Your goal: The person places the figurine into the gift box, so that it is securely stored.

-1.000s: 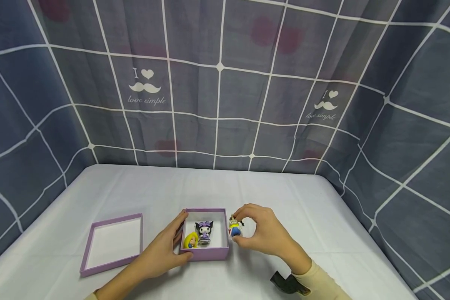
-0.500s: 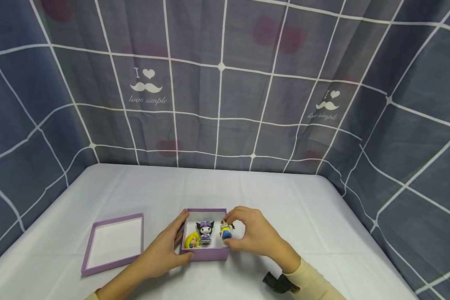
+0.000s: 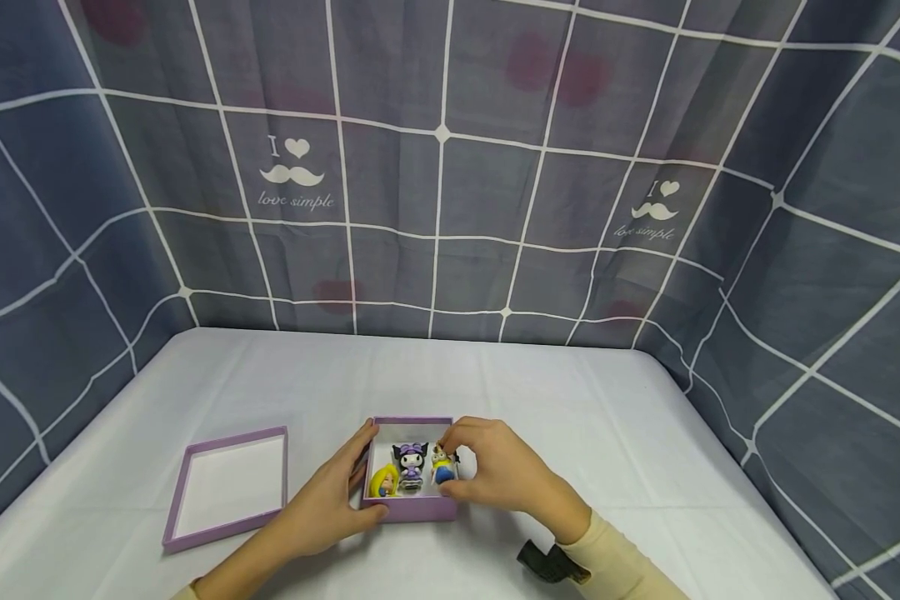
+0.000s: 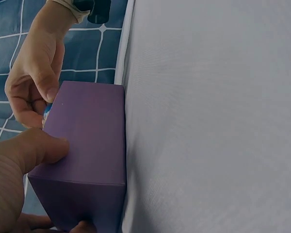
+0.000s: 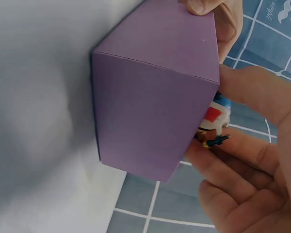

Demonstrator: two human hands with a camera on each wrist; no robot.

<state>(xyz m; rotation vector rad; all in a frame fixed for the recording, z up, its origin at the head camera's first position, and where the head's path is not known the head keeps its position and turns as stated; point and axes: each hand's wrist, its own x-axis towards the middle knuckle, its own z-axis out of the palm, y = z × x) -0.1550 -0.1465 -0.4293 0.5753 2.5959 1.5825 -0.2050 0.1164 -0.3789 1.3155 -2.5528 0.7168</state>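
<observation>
Nearest my head feed: one tan sleeve (image 3: 622,562) with a black strap (image 3: 551,563) beside it at the right wrist; a scrap of the other sleeve shows at the bottom edge.

Left hand (image 3: 328,510): gripping the box (image 3: 420,509), thumb on the near wall, fingers round the left end. Right hand (image 3: 506,467): pinching the crowned figure (image 3: 443,467), thumb on the near side, fingertips on the far side.

Step in hand, as I judge it: setting this figure into the box. It is at the right end of the opening, part of it above the rim in both wrist feeds. I cannot tell whether it touches the floor of the box. I reckon the next move calls for a short lowering, then a gentle release that does not knock its neighbour, with the left hand bracing the box.

Count: three figures at the box. The yellow-haired figure (image 3: 384,482) is in the near left corner; the black-eared figure (image 3: 411,467) is mid-box, just beside it; the crowned one is third. One box. One lid (image 3: 228,483), white inside up, left of the box and apart from it.

Farther: one white table (image 3: 570,400); behind it a grey-blue checked curtain (image 3: 390,192), two moustache prints legible from my post.
</observation>
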